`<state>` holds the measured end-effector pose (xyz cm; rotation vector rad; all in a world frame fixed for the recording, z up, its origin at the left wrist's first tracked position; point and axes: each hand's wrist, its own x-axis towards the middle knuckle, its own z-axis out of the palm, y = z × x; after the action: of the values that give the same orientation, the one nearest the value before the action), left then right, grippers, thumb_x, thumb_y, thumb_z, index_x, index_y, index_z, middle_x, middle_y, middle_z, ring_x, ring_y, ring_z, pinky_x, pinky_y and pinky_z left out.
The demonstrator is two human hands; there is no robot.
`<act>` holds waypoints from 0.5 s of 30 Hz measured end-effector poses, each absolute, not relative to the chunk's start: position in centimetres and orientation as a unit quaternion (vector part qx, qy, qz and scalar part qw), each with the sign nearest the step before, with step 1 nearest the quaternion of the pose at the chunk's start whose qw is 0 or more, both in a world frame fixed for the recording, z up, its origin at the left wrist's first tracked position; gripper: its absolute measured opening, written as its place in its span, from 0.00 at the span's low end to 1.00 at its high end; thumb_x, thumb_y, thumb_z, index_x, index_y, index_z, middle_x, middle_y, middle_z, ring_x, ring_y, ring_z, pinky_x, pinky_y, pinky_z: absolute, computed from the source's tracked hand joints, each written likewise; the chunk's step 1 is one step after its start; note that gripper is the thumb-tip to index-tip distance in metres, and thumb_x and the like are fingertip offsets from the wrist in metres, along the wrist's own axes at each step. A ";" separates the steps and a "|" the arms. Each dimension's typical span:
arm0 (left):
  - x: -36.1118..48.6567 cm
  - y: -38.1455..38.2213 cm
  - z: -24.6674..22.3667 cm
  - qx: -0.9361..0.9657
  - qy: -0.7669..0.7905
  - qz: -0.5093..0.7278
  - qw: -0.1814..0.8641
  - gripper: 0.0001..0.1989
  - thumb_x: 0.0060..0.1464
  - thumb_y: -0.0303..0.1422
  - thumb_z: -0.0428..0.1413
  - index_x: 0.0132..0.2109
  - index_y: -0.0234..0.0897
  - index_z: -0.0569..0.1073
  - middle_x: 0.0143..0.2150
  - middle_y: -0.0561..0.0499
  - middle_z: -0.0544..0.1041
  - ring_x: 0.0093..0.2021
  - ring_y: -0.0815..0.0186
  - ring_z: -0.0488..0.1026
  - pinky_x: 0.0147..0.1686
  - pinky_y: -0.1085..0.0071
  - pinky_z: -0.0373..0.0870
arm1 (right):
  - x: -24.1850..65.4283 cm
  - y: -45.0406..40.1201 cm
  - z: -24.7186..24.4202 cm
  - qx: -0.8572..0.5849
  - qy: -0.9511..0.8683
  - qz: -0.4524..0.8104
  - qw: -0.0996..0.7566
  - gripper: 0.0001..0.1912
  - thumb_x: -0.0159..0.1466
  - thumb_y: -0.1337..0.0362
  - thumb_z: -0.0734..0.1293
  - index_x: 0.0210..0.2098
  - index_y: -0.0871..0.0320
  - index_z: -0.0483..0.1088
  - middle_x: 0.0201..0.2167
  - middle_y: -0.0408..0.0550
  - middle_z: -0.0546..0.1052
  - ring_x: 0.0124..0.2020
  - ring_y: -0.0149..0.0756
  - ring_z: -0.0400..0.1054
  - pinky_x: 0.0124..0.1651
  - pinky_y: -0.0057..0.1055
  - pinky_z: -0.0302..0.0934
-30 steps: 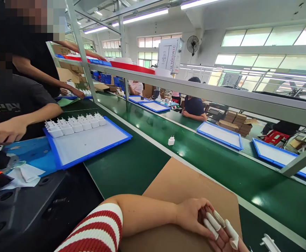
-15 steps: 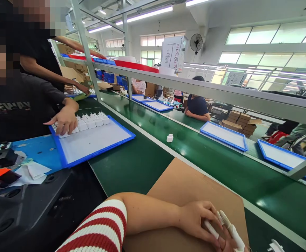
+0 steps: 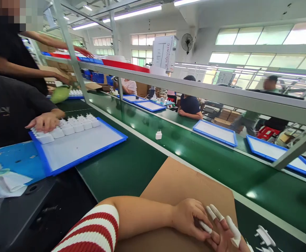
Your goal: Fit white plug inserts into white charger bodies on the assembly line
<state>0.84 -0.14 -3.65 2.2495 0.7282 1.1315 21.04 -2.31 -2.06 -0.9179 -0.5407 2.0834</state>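
My left hand (image 3: 191,218) reaches in from a red-and-white striped sleeve (image 3: 95,227). Its fingers are closed around a white finger cot (image 3: 204,226) on one finger of my right hand (image 3: 225,232). The right hand is palm up with fingers apart, and several of its fingertips wear white cots. Part of it is cut off by the bottom edge. Both hands are over a brown cardboard sheet (image 3: 168,189). To their right lie white plug pieces (image 3: 265,236), partly out of view.
A white plug adapter (image 3: 158,135) stands on the green conveyor belt (image 3: 195,154). At left, a co-worker's hand (image 3: 46,121) touches adapters in a blue-rimmed tray (image 3: 81,152). More trays (image 3: 216,132) line the far side. A metal shelf frame (image 3: 181,85) crosses above the belt.
The view has swung slightly right, so the surroundings sit further left. My right hand's fingers show more spread, and more of the plug pieces appear. The adapter on the belt has shifted left in view.
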 end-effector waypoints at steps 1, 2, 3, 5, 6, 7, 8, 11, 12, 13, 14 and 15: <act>0.9 -0.2 -3.5 0.825 0.273 0.427 0.251 0.08 0.47 0.35 0.65 0.35 0.36 0.81 0.31 0.46 0.83 0.32 0.63 0.79 0.42 0.69 0.77 | 20.8 -2.5 -1.6 -0.353 -0.221 0.816 0.400 0.21 0.49 0.45 0.79 0.38 0.47 0.81 0.57 0.49 0.77 0.46 0.51 0.78 0.50 0.48 0.70; 0.9 -0.4 -3.2 0.820 0.277 0.438 0.246 0.08 0.46 0.35 0.64 0.34 0.36 0.81 0.30 0.46 0.82 0.31 0.63 0.78 0.40 0.68 0.76 | 20.5 -2.9 -1.1 -0.347 -0.231 0.811 0.410 0.22 0.49 0.45 0.79 0.39 0.47 0.80 0.59 0.48 0.76 0.47 0.51 0.77 0.52 0.48 0.69; 0.9 -0.6 -2.9 0.813 0.278 0.448 0.247 0.08 0.46 0.35 0.63 0.34 0.37 0.81 0.30 0.46 0.82 0.31 0.62 0.78 0.38 0.68 0.76 | 20.1 -3.3 -0.4 -0.341 -0.240 0.802 0.429 0.22 0.50 0.45 0.78 0.40 0.47 0.80 0.61 0.48 0.74 0.47 0.50 0.77 0.53 0.47 0.68; 0.7 -1.1 -1.9 0.799 0.275 0.460 0.272 0.08 0.47 0.34 0.62 0.35 0.37 0.81 0.32 0.46 0.82 0.32 0.62 0.77 0.37 0.67 0.75 | 19.1 -4.0 1.0 -0.352 -0.244 0.787 0.444 0.23 0.52 0.45 0.78 0.43 0.49 0.79 0.63 0.49 0.72 0.46 0.48 0.77 0.52 0.44 0.67; 0.6 -1.3 -1.3 0.794 0.274 0.454 0.297 0.08 0.48 0.33 0.62 0.37 0.37 0.81 0.34 0.45 0.82 0.35 0.61 0.78 0.39 0.68 0.75 | 18.7 -4.3 1.6 -0.360 -0.243 0.778 0.453 0.26 0.52 0.46 0.78 0.45 0.51 0.78 0.63 0.51 0.72 0.46 0.47 0.77 0.50 0.42 0.68; 0.5 -1.4 -0.8 0.792 0.278 0.434 0.327 0.10 0.49 0.33 0.62 0.40 0.37 0.81 0.37 0.45 0.82 0.38 0.61 0.78 0.41 0.68 0.75 | 18.4 -4.3 2.1 -0.370 -0.240 0.771 0.459 0.28 0.51 0.46 0.78 0.46 0.52 0.78 0.61 0.52 0.73 0.45 0.47 0.78 0.48 0.40 0.68; 0.4 -1.4 -0.3 0.790 0.288 0.411 0.352 0.14 0.49 0.33 0.63 0.44 0.38 0.80 0.41 0.45 0.82 0.41 0.60 0.78 0.44 0.67 0.75 | 18.2 -4.3 2.5 -0.379 -0.236 0.764 0.466 0.29 0.50 0.46 0.78 0.47 0.54 0.77 0.59 0.53 0.74 0.43 0.46 0.78 0.45 0.39 0.68; 0.2 -1.0 0.5 0.779 0.332 0.347 0.403 0.19 0.54 0.36 0.61 0.53 0.39 0.76 0.49 0.46 0.80 0.47 0.59 0.78 0.50 0.65 0.74 | 18.2 -3.7 2.9 -0.397 -0.235 0.740 0.489 0.33 0.46 0.49 0.80 0.48 0.56 0.76 0.53 0.54 0.78 0.39 0.43 0.78 0.42 0.37 0.67; 0.3 -0.9 0.5 0.779 0.342 0.325 0.413 0.17 0.56 0.36 0.59 0.52 0.40 0.76 0.49 0.46 0.80 0.47 0.59 0.77 0.50 0.65 0.74 | 18.4 -3.5 2.9 -0.407 -0.242 0.724 0.501 0.33 0.44 0.52 0.82 0.47 0.57 0.76 0.51 0.54 0.80 0.38 0.41 0.78 0.42 0.35 0.67; 0.3 -0.7 0.5 0.782 0.348 0.303 0.418 0.14 0.57 0.36 0.58 0.50 0.40 0.77 0.48 0.47 0.80 0.47 0.60 0.77 0.50 0.65 0.74 | 18.6 -3.3 2.7 -0.420 -0.252 0.703 0.516 0.34 0.41 0.55 0.83 0.46 0.58 0.76 0.48 0.54 0.81 0.38 0.39 0.78 0.42 0.33 0.66; 0.3 -0.6 0.4 0.788 0.352 0.283 0.418 0.12 0.58 0.37 0.57 0.48 0.41 0.77 0.46 0.48 0.80 0.46 0.60 0.77 0.49 0.65 0.74 | 18.7 -3.1 2.5 -0.433 -0.261 0.681 0.530 0.34 0.39 0.57 0.84 0.45 0.59 0.77 0.44 0.53 0.82 0.36 0.37 0.77 0.41 0.31 0.64; 0.4 -0.5 0.3 0.795 0.355 0.267 0.414 0.11 0.58 0.38 0.57 0.46 0.41 0.78 0.45 0.48 0.80 0.46 0.59 0.77 0.48 0.66 0.74 | 18.9 -3.0 2.4 -0.445 -0.270 0.661 0.541 0.34 0.38 0.59 0.84 0.43 0.60 0.77 0.41 0.53 0.83 0.35 0.36 0.77 0.39 0.29 0.63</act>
<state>0.39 -0.48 0.25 1.9976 0.8914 0.6706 18.88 -3.00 2.37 -1.0576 -0.6426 1.5698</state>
